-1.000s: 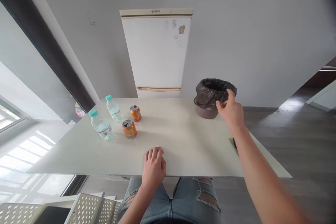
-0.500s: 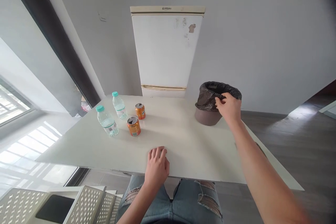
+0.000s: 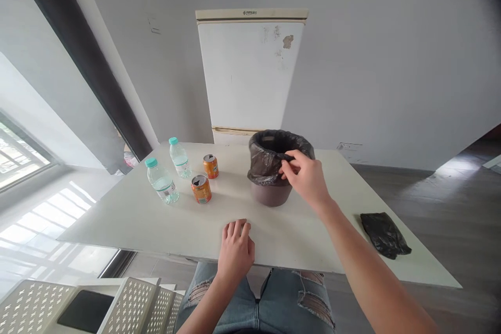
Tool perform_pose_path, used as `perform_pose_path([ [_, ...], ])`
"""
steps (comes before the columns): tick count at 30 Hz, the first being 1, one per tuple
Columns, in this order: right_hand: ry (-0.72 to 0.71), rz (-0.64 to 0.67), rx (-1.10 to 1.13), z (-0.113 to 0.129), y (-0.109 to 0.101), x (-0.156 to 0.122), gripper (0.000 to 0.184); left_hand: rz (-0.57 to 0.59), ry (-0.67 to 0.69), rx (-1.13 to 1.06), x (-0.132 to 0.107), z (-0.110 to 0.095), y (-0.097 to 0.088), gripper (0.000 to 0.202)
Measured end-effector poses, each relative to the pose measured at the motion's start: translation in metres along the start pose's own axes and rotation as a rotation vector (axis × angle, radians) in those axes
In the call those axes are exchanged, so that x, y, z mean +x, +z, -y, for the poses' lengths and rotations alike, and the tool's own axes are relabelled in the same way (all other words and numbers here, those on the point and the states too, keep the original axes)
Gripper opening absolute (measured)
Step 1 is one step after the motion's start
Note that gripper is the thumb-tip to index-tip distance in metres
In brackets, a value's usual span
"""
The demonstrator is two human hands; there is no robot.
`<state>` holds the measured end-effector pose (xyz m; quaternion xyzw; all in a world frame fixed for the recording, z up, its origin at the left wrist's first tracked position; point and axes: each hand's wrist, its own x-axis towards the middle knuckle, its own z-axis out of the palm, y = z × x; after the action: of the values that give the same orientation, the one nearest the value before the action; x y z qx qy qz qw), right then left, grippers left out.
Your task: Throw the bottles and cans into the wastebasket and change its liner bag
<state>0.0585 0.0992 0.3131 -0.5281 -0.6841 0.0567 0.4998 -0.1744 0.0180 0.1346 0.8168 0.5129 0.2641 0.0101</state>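
Observation:
A brown trash bin point(image 3: 270, 195) lined with a black plastic bag point(image 3: 261, 162) stands on the white table point(image 3: 235, 203). My right hand point(image 3: 307, 173) pinches its rim on the near right side, thumb outside over the bag. Close to the table's front edge, my left hand point(image 3: 237, 250) lies palm down on the surface with nothing in it, fingers relaxed and slightly bent. Left of the bin are two orange soda cans, a nearer can point(image 3: 201, 189) and a farther can point(image 3: 210, 166). Beside them stand two clear bottles with teal caps, a front bottle point(image 3: 163, 183) and a back bottle point(image 3: 180, 159).
A folded black plastic bag point(image 3: 385, 235) lies near the table's right edge. Behind the table stands a white refrigerator point(image 3: 250, 73) against a grey wall. At the lower left is a perforated beige rack point(image 3: 127, 305) with a dark flat object point(image 3: 85, 310).
My right hand has brought the trash bin left and nearer, toward the middle of the table. The folded black bag at the right now shows fully. My left hand stays in place.

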Motion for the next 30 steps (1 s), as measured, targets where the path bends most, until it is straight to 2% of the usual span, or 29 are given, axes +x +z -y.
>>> perform_pose_path([
  [5, -0.075, 0.097, 0.009, 0.002, 0.018, -0.005, 0.014, -0.006, -0.011, 0.007, 0.0, -0.001, 0.0, 0.032],
  [10, -0.069, 0.112, 0.026, -0.011, 0.016, -0.009, 0.023, -0.005, -0.016, 0.006, -0.001, 0.0, 0.0, 0.033],
  [16, -0.135, 0.188, -0.005, -0.028, 0.011, -0.021, 0.058, -0.014, -0.024, 0.004, 0.002, -0.002, -0.001, 0.032],
  [19, -0.139, 0.091, 0.078, -0.053, 0.013, -0.036, 0.058, -0.008, -0.026, -0.005, 0.003, -0.002, -0.001, 0.032],
  [21, -0.05, -0.068, 0.134, -0.077, 0.016, -0.046, 0.047, -0.009, -0.026, -0.007, 0.002, -0.001, -0.001, 0.032],
  [23, 0.123, -0.172, 0.182, -0.103, 0.019, -0.054, 0.038, -0.013, -0.02, -0.003, 0.002, -0.001, -0.001, 0.032],
  [26, 0.363, -0.13, 0.2, -0.141, 0.026, -0.059, 0.034, -0.017, -0.011, 0.009, 0.001, 0.0, 0.0, 0.033],
  [30, 0.461, -0.055, 0.177, -0.173, 0.041, -0.063, 0.026, -0.01, -0.03, 0.005, 0.001, 0.001, 0.0, 0.031],
])
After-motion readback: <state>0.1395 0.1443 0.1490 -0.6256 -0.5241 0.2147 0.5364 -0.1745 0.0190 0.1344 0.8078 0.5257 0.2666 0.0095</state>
